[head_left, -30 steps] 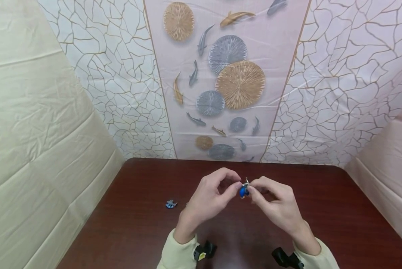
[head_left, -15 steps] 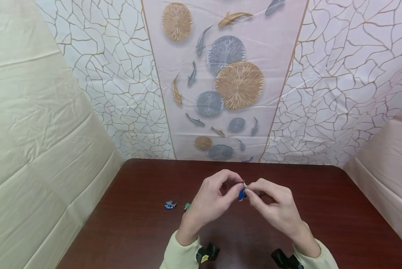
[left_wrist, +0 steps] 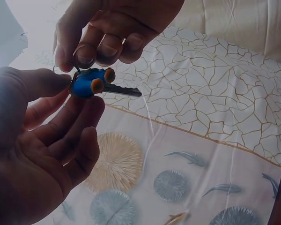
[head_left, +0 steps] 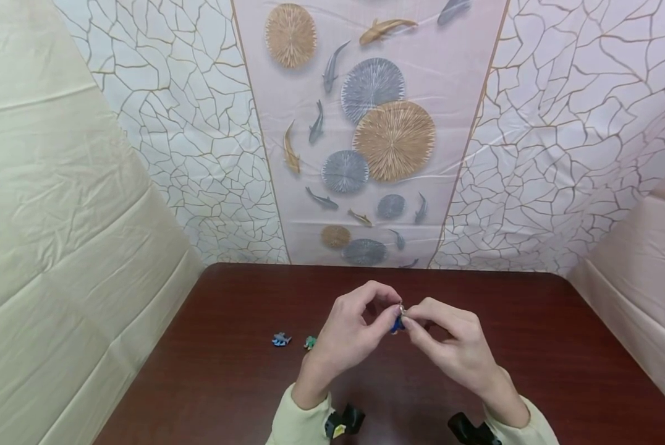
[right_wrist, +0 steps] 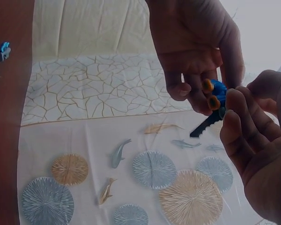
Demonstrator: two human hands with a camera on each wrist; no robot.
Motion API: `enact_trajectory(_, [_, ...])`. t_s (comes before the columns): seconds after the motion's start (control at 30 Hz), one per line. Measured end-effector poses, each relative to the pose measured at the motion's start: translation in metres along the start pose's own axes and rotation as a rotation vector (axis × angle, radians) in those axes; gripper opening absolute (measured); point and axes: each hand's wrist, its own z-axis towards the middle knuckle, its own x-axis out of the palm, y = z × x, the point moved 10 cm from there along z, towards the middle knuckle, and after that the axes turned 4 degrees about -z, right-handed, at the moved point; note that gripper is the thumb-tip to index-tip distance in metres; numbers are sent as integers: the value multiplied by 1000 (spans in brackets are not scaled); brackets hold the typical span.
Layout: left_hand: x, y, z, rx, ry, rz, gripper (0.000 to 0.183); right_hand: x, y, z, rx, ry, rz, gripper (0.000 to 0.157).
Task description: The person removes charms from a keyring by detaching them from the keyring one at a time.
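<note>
Both hands are raised over the table, fingertips close together. My left hand (head_left: 351, 330) pinches a small blue figurine with two orange round ends (left_wrist: 88, 84) between thumb and fingers. Opposite it, my right hand (head_left: 457, 337) pinches at the same spot, where a thin wire ring partly shows in the left wrist view. From beside the figurine sticks out a key (left_wrist: 124, 90), its toothed blade bare and its head hidden by figurine and fingers. Whether key and figurine hang on the same ring cannot be made out.
On the dark red-brown table (head_left: 227, 395) lie a small blue-grey figurine (head_left: 280, 339) and a small green one (head_left: 310, 342), left of the left forearm. Patterned cloth (head_left: 199, 154) rises behind the table's far edge. Each wrist carries a black camera.
Both hands have shifted slightly left, still together, and the blue figurine has turned and shows less between them. The green figurine has come into view from behind the left wrist.
</note>
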Motion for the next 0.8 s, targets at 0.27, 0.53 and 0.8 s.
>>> enact_trajectory(0.27, [-3,-1,-1,14,-24,9,8,3,-1,-1,-10,6,-19,5])
enact_trajectory(0.53, [-4,-3,-2,27,-35,8,8,5,2,-3,-52,8,-43,5])
enact_trajectory(0.8, [-5,-11,-1,119,-37,7,10,5,8,1,-98,2,-67,7])
